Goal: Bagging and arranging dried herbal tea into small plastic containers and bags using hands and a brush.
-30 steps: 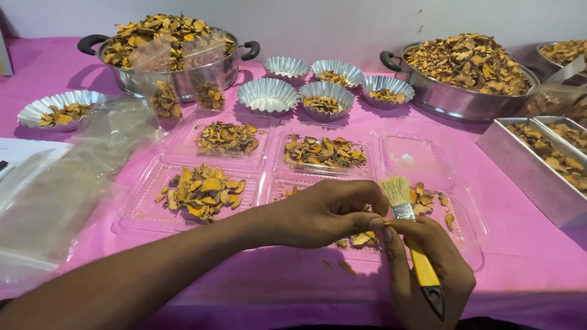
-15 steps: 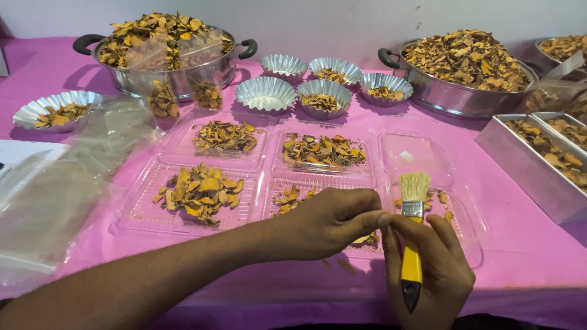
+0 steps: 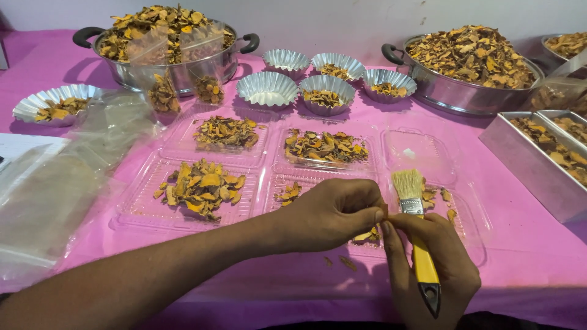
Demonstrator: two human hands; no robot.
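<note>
While right hand point(image 3: 431, 269) grips yellow brush point(image 3: 417, 241) (bristles up), left hand point(image 3: 333, 214) pinches small piece.

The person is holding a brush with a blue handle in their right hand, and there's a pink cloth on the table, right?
Not quite. The handle of the brush is yellow with a black tip, not blue, as the head view shows. The rest holds: the right hand grips it, bristles up, and the table wears a pink cloth.
</note>
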